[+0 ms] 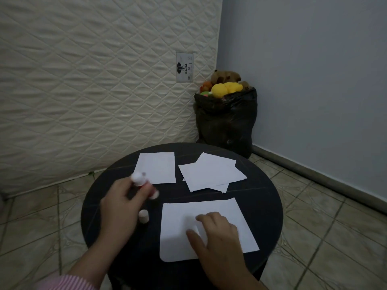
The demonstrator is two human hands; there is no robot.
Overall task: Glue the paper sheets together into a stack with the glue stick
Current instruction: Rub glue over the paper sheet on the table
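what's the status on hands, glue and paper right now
Left hand gripping glue stick, cap off on table. Right hand flat on near sheet. Loose sheets behind, nothing blocking.

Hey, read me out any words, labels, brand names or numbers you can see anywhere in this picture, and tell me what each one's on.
"GAJAH": turned sideways on the white rectangular label sewn to the cream quilted mattress, beside a dark elephant logo.
The label's smaller print and round seals: too small to read.
The red-and-white glue stick in the left hand: blurred, unreadable.
The white paper sheets: blank.
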